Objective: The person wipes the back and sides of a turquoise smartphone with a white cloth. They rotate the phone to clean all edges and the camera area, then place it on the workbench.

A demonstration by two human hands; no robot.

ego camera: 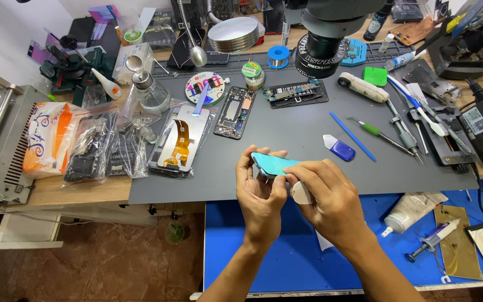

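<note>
Over the grey mat (286, 145), left hand (261, 193) grips a teal phone (272, 164); right hand (325, 196) pinches its edge.

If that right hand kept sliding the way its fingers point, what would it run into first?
The right hand points up-left, its fingertips already against the turquoise phone. Going on, it would probably press into the left hand cradling that phone; depth is hard to judge.

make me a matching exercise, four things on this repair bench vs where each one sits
Things:
1. teal phone
2. blue spudger
3. syringe
4. tissue pack

Places:
A. far left on the wooden top
B. on the blue surface, lower right
C. between both hands
D. on the grey mat, right of centre

Pairs: 1-C, 2-D, 3-B, 4-A
</note>
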